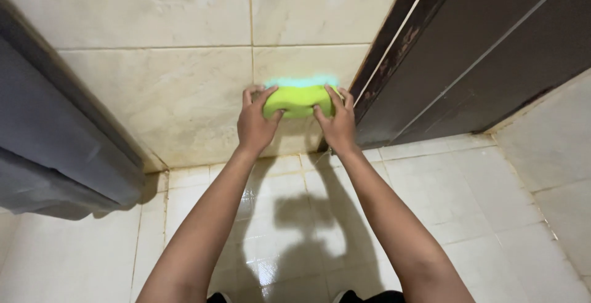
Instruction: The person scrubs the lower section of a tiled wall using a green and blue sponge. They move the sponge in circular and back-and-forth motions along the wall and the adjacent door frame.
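Green sponge [298, 100], one, pinched between two hands: left hand [257, 123], right hand [336, 124], against tiled wall [184, 81].

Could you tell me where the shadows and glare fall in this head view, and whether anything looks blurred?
In the head view, the arms cast a dark shadow on the floor tiles, which shine with wet-looking glare beside it; the green sponge, held by left hand and right hand, glows overexposed along its top edge; the wall tiles look evenly lit and sharp.
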